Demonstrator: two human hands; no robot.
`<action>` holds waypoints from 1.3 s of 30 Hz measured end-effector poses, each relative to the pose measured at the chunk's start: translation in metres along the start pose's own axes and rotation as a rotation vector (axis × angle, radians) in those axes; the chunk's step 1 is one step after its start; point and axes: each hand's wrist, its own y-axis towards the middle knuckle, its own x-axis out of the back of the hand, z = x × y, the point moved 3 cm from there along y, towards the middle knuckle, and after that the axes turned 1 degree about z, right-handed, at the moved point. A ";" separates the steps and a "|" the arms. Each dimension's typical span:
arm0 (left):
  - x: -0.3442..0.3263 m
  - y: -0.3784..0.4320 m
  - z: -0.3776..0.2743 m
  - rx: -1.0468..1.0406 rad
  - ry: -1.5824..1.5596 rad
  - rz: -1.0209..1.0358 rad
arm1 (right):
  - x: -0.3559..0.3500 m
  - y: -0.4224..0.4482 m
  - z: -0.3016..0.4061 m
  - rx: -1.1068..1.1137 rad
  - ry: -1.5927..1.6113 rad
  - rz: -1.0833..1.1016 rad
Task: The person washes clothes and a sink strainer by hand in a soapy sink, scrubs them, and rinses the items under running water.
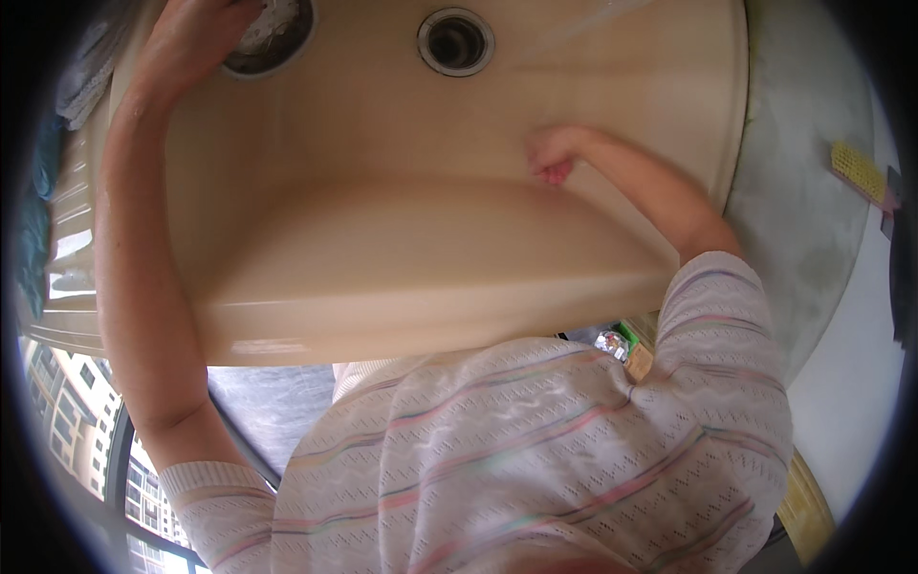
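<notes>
A beige laundry sink (401,237) spreads out before me, with a metal-rimmed drain (456,69) near its far middle. At the upper left, my left hand (204,32) is at the near side of a round metal bowl (305,32). The picture's top edge cuts off part of both, so its grip is hidden. My right hand (556,151) is low inside the sink on the right, near the front wall, with its fingers curled and blurred by motion. Pinkish red shows at the fingers; whether it is skin or a small object cannot be told.
A brush with yellow bristles (858,171) lies on the pale surface at the right. Grey cloth (90,90) and crumpled blue-green material (34,244) are by the sink's left side. Below the front rim, a shiny item (612,344) is partly visible. Buildings appear through a window (79,409).
</notes>
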 end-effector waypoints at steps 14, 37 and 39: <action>-0.002 -0.001 0.018 0.064 -0.093 -0.019 | 0.016 -0.001 0.035 0.275 -0.523 -1.509; 0.002 0.003 0.018 0.121 -0.087 -0.012 | 0.125 0.016 0.239 0.747 -0.694 -1.648; 0.000 0.001 0.018 0.193 -0.121 0.042 | 0.126 0.013 0.220 0.778 -0.720 -1.787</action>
